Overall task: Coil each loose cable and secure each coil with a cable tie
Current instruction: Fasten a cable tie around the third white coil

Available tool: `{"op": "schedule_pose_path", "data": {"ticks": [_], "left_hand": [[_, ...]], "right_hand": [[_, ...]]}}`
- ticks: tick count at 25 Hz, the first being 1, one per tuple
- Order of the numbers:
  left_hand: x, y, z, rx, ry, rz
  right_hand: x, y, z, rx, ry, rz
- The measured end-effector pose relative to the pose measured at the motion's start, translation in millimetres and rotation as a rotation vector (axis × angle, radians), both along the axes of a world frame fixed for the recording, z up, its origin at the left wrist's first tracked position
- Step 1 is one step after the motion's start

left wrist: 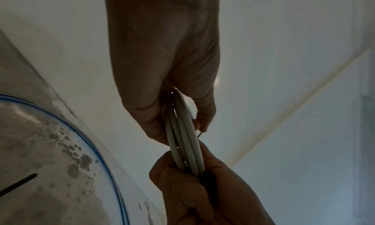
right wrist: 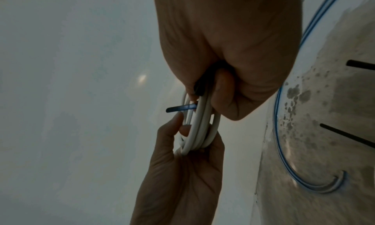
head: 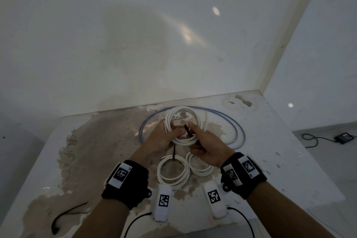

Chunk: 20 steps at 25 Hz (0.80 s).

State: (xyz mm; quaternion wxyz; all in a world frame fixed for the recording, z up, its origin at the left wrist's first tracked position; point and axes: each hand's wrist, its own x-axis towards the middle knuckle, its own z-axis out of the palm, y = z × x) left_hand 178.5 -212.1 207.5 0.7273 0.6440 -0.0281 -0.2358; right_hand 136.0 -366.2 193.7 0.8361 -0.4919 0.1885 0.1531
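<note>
Both hands hold a white cable coil up over the table. My left hand grips its near-left side, fingers curled round the bundled strands. My right hand pinches a black cable tie against the coil's near-right side. In the right wrist view the tie's tip pokes out through the strands toward the left hand's fingers. Where the tie's other end lies is hidden inside the right hand.
Two white coils lie on the worn table under my wrists. A blue-striped cable loops widely behind them. Spare black ties lie on the table. A black cable lies at the near left.
</note>
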Motion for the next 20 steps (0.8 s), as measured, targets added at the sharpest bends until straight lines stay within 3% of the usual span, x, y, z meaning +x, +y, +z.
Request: {"op": "schedule_pose_path", "data": {"ticks": [2, 6, 10, 14, 18, 20], "left_hand": [[-1, -2, 2, 0.016, -0.034, -0.009], [-2, -7, 6, 0.201, -0.153, 0.185], [3, -5, 2, 0.216, -0.127, 0.309], [6, -5, -1, 0.151, -0.044, 0.359], [5, -8, 2, 0.077, 0.047, 0.321], [5, -9, 5, 0.062, 0.053, 0.322]], "right_hand": [[1, 0, -1, 0.032, 0.008, 0.007], [3, 0, 6, 0.034, 0.038, -0.003], [7, -6, 8, -0.015, -0.03, -0.038], [7, -13, 4, -0.323, -0.215, -0.064], [7, -10, -9, -0.841, -0.466, -0.101], [4, -9, -9, -0.888, -0.524, -0.179]]}}
